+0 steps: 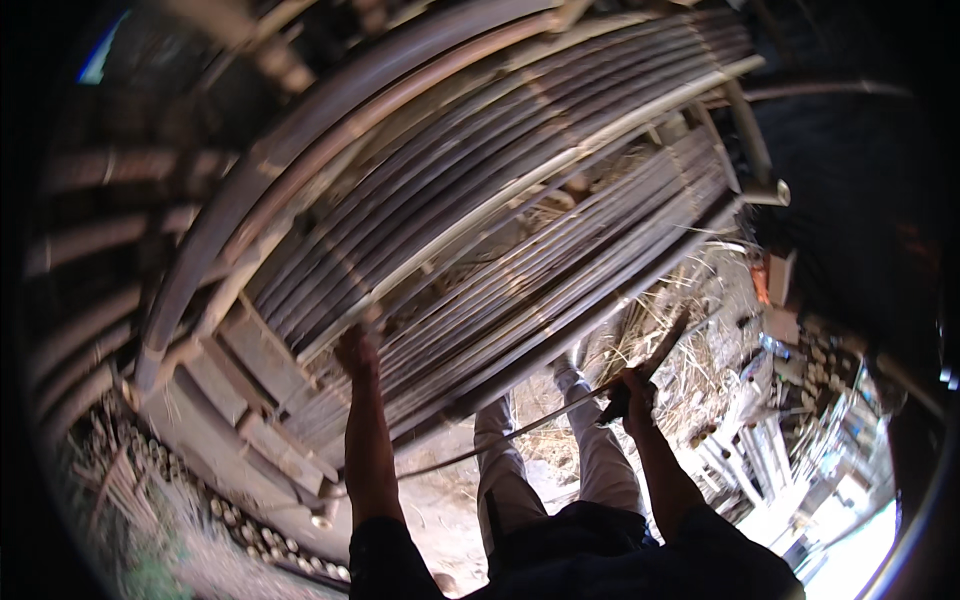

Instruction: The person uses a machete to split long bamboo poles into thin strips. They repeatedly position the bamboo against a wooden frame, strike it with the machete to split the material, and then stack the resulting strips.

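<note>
A bamboo bench (590,270) with dark slats fills the middle, its slatted back (470,170) rising on the far side. My left hand (359,352), blurred by motion, is at the pale bamboo rail between seat and back; its fingers do not show clearly. Low on the right, my right hand (638,397) is closed around a dark stick-like piece (668,342), with something small and black (615,404) at the fingers. A long thin strip (530,424) runs from near this hand leftward past my legs; whether it joins the dark piece, I cannot tell.
Straw-like scraps (700,290) litter the ground right of the bench. Cut poles and pieces (765,455) lie at the lower right. A stack of bamboo ends (250,535) lines the lower left. Thick bamboo poles (130,170) stand at the far left.
</note>
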Demonstrator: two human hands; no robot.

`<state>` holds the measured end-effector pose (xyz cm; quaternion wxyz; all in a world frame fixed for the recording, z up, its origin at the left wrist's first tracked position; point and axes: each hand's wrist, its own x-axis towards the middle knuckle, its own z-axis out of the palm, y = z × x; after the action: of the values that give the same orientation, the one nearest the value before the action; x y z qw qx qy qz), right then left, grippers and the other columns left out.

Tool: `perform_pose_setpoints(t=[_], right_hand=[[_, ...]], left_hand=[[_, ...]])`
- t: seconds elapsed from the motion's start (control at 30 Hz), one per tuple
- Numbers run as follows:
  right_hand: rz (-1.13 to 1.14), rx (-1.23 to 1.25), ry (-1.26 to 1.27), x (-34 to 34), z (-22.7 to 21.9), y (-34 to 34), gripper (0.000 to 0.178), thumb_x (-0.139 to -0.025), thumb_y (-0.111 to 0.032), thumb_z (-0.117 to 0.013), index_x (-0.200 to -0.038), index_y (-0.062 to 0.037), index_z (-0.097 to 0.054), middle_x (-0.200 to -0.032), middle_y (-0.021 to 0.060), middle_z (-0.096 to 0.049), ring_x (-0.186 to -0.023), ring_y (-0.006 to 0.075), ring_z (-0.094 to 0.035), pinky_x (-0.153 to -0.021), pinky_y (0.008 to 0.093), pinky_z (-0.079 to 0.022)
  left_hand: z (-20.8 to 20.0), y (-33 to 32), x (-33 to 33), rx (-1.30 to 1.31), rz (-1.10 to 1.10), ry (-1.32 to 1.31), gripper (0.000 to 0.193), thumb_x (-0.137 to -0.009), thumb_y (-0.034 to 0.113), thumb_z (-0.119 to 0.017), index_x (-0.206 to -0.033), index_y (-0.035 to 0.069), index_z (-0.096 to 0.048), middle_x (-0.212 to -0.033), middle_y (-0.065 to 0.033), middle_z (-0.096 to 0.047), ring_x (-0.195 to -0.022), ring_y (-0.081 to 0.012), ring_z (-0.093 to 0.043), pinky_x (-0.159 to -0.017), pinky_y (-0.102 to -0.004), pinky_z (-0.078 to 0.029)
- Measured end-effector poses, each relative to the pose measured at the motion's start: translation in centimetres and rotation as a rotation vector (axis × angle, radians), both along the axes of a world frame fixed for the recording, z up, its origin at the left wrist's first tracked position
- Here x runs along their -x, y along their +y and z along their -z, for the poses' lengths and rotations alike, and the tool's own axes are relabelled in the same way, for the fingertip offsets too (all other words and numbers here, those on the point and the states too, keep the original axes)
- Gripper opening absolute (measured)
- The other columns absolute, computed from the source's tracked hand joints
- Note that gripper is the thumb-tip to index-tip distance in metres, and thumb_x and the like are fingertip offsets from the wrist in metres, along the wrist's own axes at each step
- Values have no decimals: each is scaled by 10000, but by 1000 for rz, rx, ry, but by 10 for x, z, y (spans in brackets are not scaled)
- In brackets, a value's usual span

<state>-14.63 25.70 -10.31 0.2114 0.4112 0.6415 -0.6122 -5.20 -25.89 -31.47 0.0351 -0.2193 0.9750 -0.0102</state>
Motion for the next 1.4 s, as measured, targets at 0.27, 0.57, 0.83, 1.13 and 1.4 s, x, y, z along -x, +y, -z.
perform_pose_setpoints(t=[0.27,0.57,0.83,1.13,1.4], right_hand=[[74,-31,60,-22,15,17,192,-860,-208,-706,-785,-43,-640,-650,74,-641,-531,164,-607,-517,290,-483],[103,-65,63,-30,1,18,183,-852,-193,-711,-796,-35,-640,-647,42,-627,-547,125,-591,-509,269,-446],[29,-132,111,-58,38,41,223,-874,-241,-682,-774,-55,-611,-635,40,-611,-527,137,-590,-512,276,-474],[68,-99,52,-71,44,48,205,-877,-222,-675,-839,-30,-615,-652,65,-625,-546,149,-607,-520,282,-488],[94,-111,-34,-92,76,65,195,-847,-242,-719,-814,-65,-642,-629,13,-600,-520,104,-550,-505,265,-440]], left_hand=[[-32,13,23,-27,-39,-344,312,-837,148,-631,-1146,105,-623,-981,-112,-669,-907,-302,-662,-731,-438,-544],[-70,24,48,-172,-124,-483,515,-806,121,-695,-1287,56,-523,-1214,-161,-598,-1078,-330,-605,-889,-431,-525],[-63,50,79,-329,123,-325,633,-785,205,-761,-1336,46,-493,-1286,-181,-563,-1193,-354,-524,-1000,-442,-437],[-14,91,96,-560,-112,174,402,-964,415,-546,-762,76,-622,-741,-90,-617,-739,-303,-628,-662,-441,-492],[-13,115,91,-330,-59,115,473,-913,500,-584,-832,45,-687,-816,-160,-654,-744,-346,-624,-673,-436,-495]])
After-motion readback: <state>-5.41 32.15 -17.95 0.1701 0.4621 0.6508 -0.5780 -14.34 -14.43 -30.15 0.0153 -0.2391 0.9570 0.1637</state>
